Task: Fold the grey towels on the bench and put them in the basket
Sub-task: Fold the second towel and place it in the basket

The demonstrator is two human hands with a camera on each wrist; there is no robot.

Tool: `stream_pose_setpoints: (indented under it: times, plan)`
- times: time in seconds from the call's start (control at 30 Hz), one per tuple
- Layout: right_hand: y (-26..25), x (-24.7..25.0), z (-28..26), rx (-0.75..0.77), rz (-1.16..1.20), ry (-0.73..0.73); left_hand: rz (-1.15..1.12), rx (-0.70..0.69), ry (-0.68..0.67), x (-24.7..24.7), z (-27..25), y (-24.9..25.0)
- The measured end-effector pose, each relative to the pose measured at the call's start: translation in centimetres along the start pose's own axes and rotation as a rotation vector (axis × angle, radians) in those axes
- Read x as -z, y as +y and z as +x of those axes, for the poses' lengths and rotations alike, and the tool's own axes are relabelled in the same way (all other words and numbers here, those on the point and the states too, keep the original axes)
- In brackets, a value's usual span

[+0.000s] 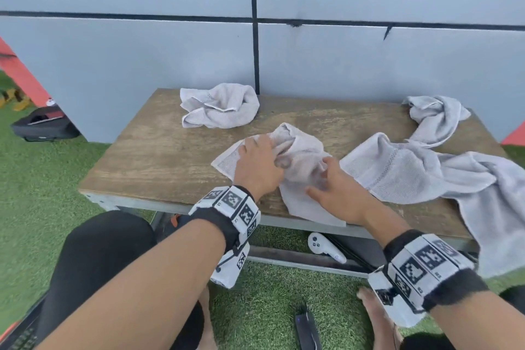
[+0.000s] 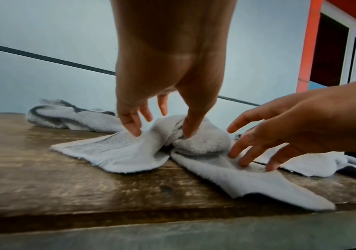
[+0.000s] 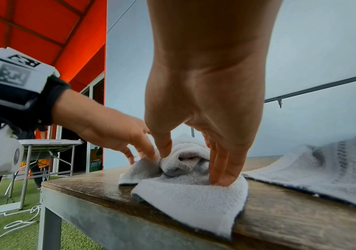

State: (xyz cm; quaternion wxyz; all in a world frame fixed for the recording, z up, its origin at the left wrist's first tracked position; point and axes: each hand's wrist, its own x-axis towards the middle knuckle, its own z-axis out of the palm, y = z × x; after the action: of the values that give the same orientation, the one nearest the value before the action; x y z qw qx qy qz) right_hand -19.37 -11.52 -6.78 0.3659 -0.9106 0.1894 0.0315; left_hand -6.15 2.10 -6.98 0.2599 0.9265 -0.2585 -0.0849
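Crumpled grey terry towel [image 1: 298, 156] lay at the front middle of the worn wooden table [image 1: 159, 156], one corner overhanging the edge. Our left hand [image 1: 258, 165] and right hand [image 1: 341, 193] both pressed on it, fingers straight, neither grip closed round the cloth.

head above, wrists close, seemingly low

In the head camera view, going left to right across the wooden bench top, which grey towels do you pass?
Crumpled grey towel at the back left → bunched grey towel under both hands → long grey towel spread at the right, hanging over the front edge.
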Motion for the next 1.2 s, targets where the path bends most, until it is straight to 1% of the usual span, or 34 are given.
stream_pose_setpoints:
  times: [0.07, 0.1, 0.13, 0.2, 0.27, 0.33, 0.47, 0.6, 0.7, 0.8, 0.83, 0.87, 0.97, 1.0, 1.03, 1.13, 1.17, 1.2]
  plan:
    - [0.5, 0.1, 0.2, 0.005, -0.005, 0.012, 0.103, 0.098, -0.098, -0.3, 0.4, -1.2]
    - [0.7, 0.1, 0.3, 0.021, -0.011, 0.022, 0.141, 0.117, -0.152, -0.6, 0.6, -1.9]
    - [0.8, 0.0, 0.7, 0.044, -0.016, 0.033, 0.178, 0.107, -0.174, -1.0, 0.9, -2.5]
    - [0.4, 0.1, 1.5, 0.101, -0.039, 0.04, 0.226, 0.042, -0.131, -1.6, 1.4, -3.2]
    - [-0.2, 0.2, 2.5, 0.138, -0.064, 0.016, 0.202, -0.002, -0.093, -1.8, 2.2, -3.3]
    - [-0.6, 0.0, 3.4, 0.14, -0.067, 0.001, 0.162, -0.036, -0.112, -1.7, 3.4, -3.6]
    - [0.2, -0.9, 4.3, 0.179, -0.071, -0.001, 0.095, -0.111, -0.153, -1.2, 5.1, -4.4]
    - [-0.1, -0.2, 5.2, 0.219, -0.094, 0.02, 0.087, -0.155, -0.089, -1.0, 5.2, -4.8]
    - [0.1, 0.1, 6.1, 0.21, -0.099, 0.059, 0.018, -0.174, -0.074, -1.1, 5.2, -4.7]
    - [1.0, 0.0, 6.8, 0.154, -0.146, 0.009, -0.06, -0.169, -0.108, -0.8, 5.6, -4.2]
    - [1.2, -0.1, 7.0, 0.141, -0.151, 0.013, -0.098, -0.157, -0.126, -0.6, 5.8, -4.0]
    - [1.4, -0.1, 7.0, 0.141, -0.147, 0.06, -0.137, -0.13, -0.138, -0.4, 6.0, -3.8]
    - [1.3, 0.1, 6.6, 0.231, -0.191, 0.306, -0.256, -0.057, -0.09, 0.3, 6.7, -3.5]
    - [1.2, 0.3, 6.5, 0.259, -0.225, 0.321, -0.285, -0.047, -0.066, 0.5, 6.9, -3.3]
    - [1.2, 0.4, 6.5, 0.251, -0.254, 0.266, -0.318, -0.037, -0.048, 0.8, 7.1, -3.1]
    - [1.1, 0.3, 6.1, 0.096, -0.432, -0.053, -0.455, 0.013, -0.061, 1.1, 7.7, -2.5]
    - [1.2, 0.1, 6.2, 0.067, -0.499, -0.1, -0.486, 0.029, -0.073, 1.2, 7.8, -2.4]
    - [1.2, -0.1, 6.2, 0.063, -0.549, -0.108, -0.503, 0.042, -0.084, 1.2, 7.9, -2.3]
